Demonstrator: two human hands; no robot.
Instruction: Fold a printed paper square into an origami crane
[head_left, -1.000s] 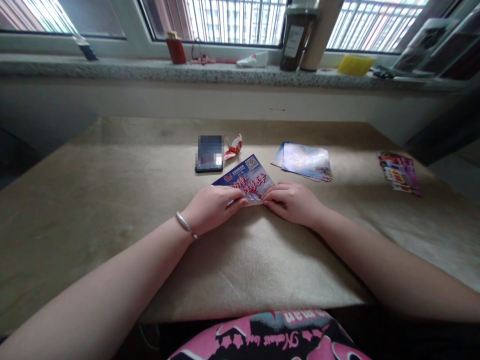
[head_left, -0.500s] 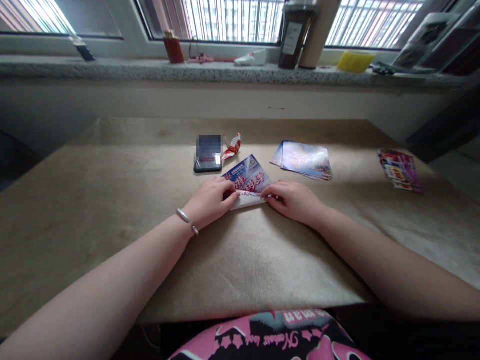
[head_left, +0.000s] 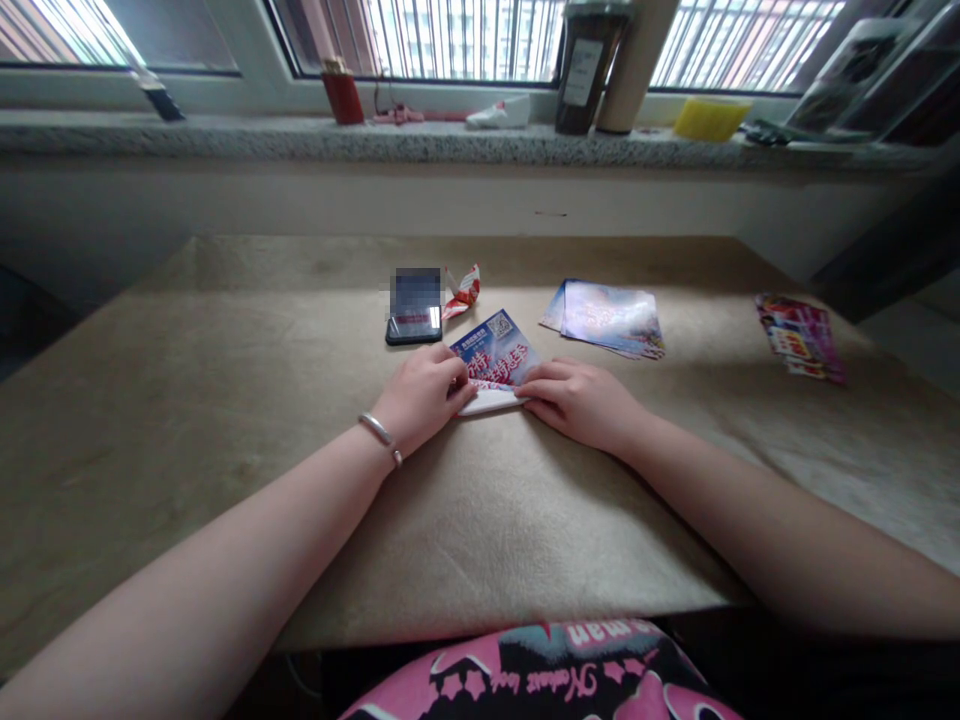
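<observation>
QR-coded flyer [head_left: 495,350] mid-frame, printed face up-frame of both hands, its white folded strip [head_left: 491,401] running left-right between left hand [head_left: 425,392] and right hand [head_left: 581,403], each pinching an end, neither nearer.

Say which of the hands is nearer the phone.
Left. The left hand is just in front of the phone; the right hand is farther off, in front and to the right.
</observation>
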